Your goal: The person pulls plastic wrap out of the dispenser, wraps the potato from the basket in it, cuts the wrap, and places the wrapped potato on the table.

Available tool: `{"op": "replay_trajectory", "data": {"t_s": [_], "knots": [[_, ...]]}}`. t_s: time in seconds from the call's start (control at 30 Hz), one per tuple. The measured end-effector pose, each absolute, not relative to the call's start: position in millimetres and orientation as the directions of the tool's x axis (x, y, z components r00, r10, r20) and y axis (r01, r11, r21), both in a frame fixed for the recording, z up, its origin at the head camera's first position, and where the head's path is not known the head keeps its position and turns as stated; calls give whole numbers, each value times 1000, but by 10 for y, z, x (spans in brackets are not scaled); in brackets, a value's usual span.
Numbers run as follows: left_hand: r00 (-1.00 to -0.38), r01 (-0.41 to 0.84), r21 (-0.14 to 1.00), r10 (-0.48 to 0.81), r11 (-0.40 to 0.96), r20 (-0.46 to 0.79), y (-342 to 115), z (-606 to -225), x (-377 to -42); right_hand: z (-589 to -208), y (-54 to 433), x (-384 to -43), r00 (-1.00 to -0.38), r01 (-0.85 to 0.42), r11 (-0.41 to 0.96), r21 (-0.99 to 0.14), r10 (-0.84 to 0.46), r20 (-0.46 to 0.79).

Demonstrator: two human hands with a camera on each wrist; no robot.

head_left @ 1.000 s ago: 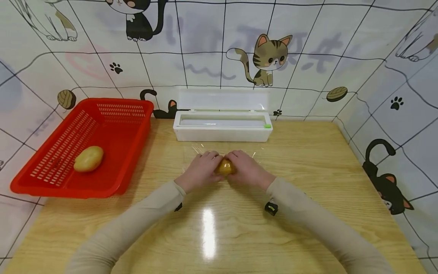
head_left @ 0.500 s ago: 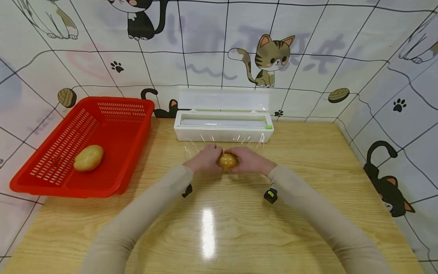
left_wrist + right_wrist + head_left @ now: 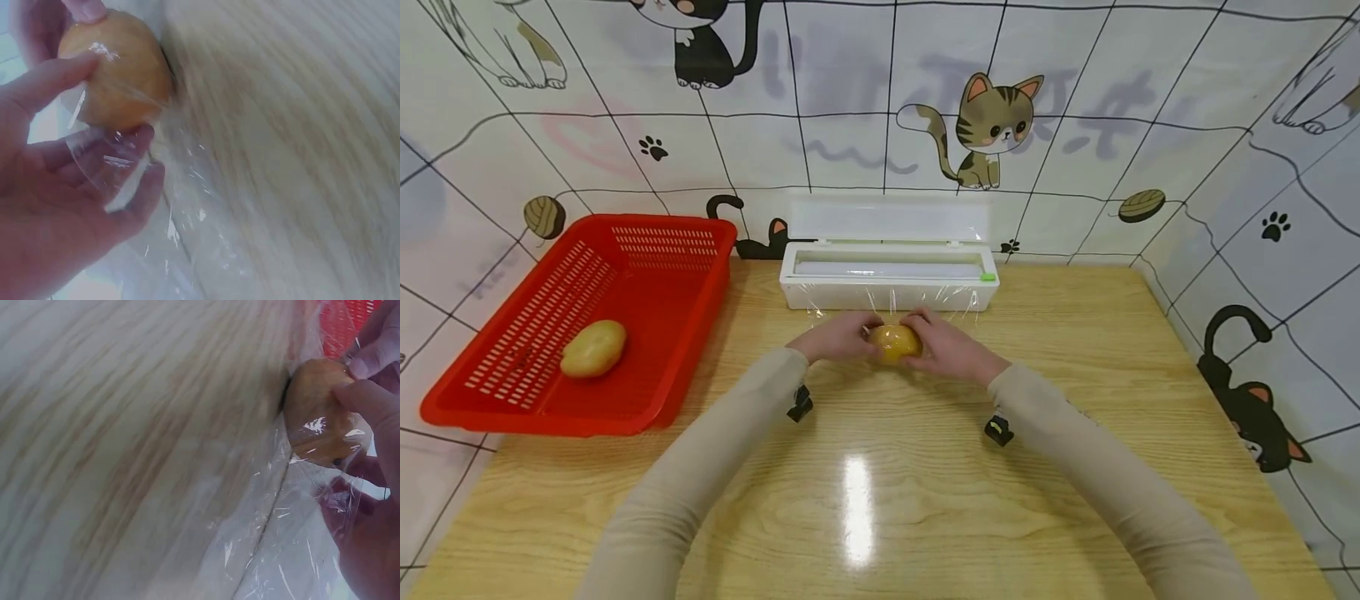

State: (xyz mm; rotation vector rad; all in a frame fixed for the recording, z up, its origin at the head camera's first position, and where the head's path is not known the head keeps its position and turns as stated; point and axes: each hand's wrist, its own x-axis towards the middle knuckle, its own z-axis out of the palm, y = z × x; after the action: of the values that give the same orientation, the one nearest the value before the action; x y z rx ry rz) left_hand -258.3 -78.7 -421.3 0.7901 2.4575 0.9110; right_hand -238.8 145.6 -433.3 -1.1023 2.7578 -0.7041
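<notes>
Between both hands, a golden, oval potato [image 3: 895, 343] is held close to the tabletop. Clear cling film [image 3: 290, 540] lies over it and spreads out in wrinkled sheets past the fingers. My left hand [image 3: 841, 335] grips the potato's left end, its thumb on the skin and fingertips below, as the left wrist view shows. From the right, my right hand [image 3: 953, 350] holds the other end, thumb pressing on the film-covered side. Behind the hands stands a white cling film dispenser [image 3: 887, 294], lid raised, with a pale roll inside.
On the left, a red plastic basket [image 3: 658, 400] holds another potato [image 3: 593, 348]. The wooden table [image 3: 970, 517] meets walls covered with a printed cat-pattern sheet [image 3: 842, 158] at the back and right. A green slider [image 3: 987, 277] sits at the dispenser's right end.
Both hands have moved the potato forward toward the dispenser. More of the potato shows between the fingers, and the film's far edge now stands in front of the dispenser.
</notes>
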Motion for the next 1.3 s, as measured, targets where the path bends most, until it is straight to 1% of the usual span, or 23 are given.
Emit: {"op": "replay_trajectory", "data": {"t_s": [0.07,0.17,0.27,0.43,0.57,0.63,0.7,0.8,0.87,0.93,1.03,1.13,1.23,1.3], "knots": [[-765,341,712,622,614,-170,-807,-4216,-2600,-4349,1475,-2388,-727,-670,654,-352,-674,131],[-754,322,754,637,572,-161,-829,-4225,-2614,-4364,1488,-2399,-716,-694,666,-273,-679,161],[-736,362,754,665,548,-129,-843,-4245,-2621,-4372,1506,-2409,-725,-683,680,-264,-674,141],[-721,469,701,692,537,-48,-869,-4286,-2644,-4389,1544,-2423,-758,-643,699,-314,-639,132],[-733,556,575,680,600,0,-883,-4306,-2665,-4407,1548,-2445,-760,-640,694,-331,-636,136],[-727,620,468,685,630,40,-882,-4312,-2668,-4411,1544,-2453,-764,-635,698,-332,-632,131],[-721,656,377,690,654,59,-872,-4312,-2663,-4407,1536,-2458,-773,-621,708,-336,-624,116],[-725,674,237,688,700,29,-850,-4313,-2649,-4408,1520,-2467,-782,-607,720,-336,-617,90],[-738,663,169,675,730,-21,-836,-4313,-2641,-4412,1513,-2473,-785,-603,727,-329,-614,82],[-739,662,131,672,738,-53,-830,-4315,-2640,-4416,1507,-2473,-788,-603,733,-315,-609,90],[-736,659,149,673,737,-70,-831,-4323,-2656,-4423,1507,-2469,-799,-594,746,-301,-592,109],[-733,652,224,678,724,-58,-853,-4371,-2707,-4424,1512,-2468,-802,-592,754,-283,-585,120],[-720,661,310,694,683,7,-898,-4456,-2765,-4422,1518,-2476,-805,-585,754,-299,-586,97],[-705,675,362,707,643,59,-936,-4505,-2781,-4420,1525,-2479,-813,-563,756,-336,-579,59]]}}
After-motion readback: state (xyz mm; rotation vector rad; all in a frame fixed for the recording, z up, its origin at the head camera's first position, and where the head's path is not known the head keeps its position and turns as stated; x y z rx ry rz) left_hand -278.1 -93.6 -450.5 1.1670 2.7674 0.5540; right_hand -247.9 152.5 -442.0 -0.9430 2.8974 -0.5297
